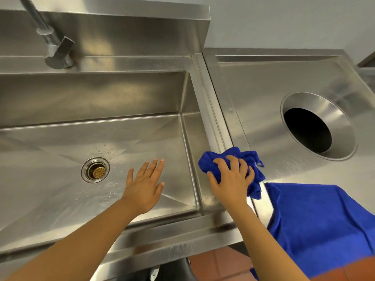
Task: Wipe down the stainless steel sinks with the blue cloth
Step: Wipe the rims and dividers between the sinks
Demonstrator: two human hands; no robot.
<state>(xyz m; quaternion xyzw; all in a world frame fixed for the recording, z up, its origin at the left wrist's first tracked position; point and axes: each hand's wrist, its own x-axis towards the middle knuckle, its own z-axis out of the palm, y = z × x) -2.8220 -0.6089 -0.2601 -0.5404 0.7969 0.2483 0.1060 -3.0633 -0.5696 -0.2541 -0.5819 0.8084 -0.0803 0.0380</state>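
A deep stainless steel sink (pixel 60 138) fills the left of the view, with a round drain (pixel 95 169) in its floor. My right hand (pixel 231 179) grips a bunched blue cloth (pixel 251 159) and presses it on the raised steel rim (pixel 213 118) between the sink and the counter to its right. My left hand (pixel 145 185) hovers over the sink basin with its fingers straight and spread, holding nothing.
A faucet (pixel 54 45) stands at the back left. The steel counter (pixel 274 94) on the right has a round chute hole (pixel 307 132). A second blue cloth (pixel 320 224) hangs over the counter's front edge. Red floor tiles (pixel 221 264) show below.
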